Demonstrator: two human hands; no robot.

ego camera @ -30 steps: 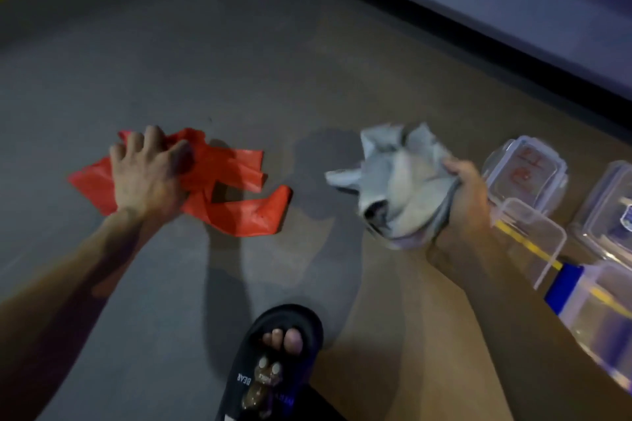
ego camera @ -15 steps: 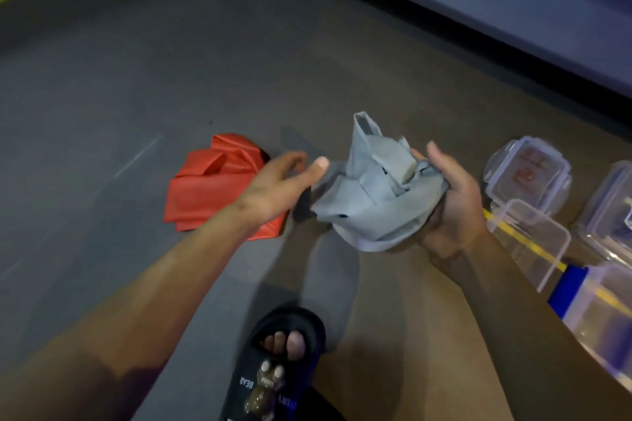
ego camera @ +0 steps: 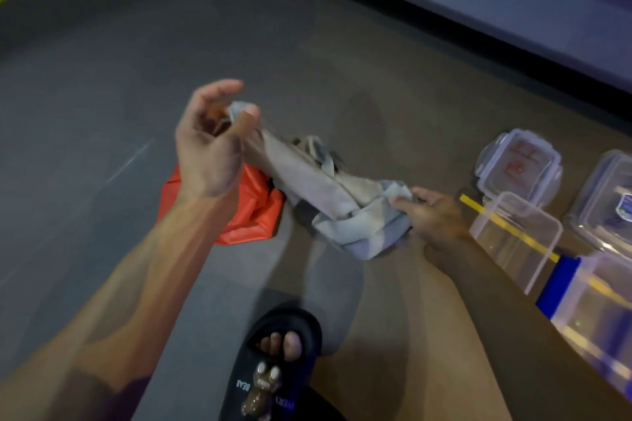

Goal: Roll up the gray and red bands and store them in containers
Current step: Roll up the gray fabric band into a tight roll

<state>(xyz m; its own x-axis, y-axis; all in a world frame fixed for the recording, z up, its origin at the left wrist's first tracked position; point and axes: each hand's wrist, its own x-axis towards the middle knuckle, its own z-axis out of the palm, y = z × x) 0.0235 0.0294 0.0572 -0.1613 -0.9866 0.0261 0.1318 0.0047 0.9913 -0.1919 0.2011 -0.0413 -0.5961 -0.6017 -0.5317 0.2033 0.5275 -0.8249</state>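
The gray band [ego camera: 337,202] is a crumpled bundle stretched between my two hands above the floor. My left hand [ego camera: 210,143] pinches one end of it, raised up at the left. My right hand [ego camera: 432,215] grips the other end lower down at the right. The red band [ego camera: 253,212] lies crumpled on the floor behind my left wrist, partly hidden by it. An open clear container [ego camera: 516,236] stands just right of my right hand.
A clear lid or box with red marks [ego camera: 518,164] lies beyond the open container, and more clear boxes [ego camera: 605,195] sit at the right edge. My foot in a black sandal [ego camera: 273,362] is at the bottom. A low ledge [ego camera: 478,3] runs across the top right.
My left hand left the red band on the floor, came across and took one end of the gray band. The bundle is now pulled out longer between both hands.
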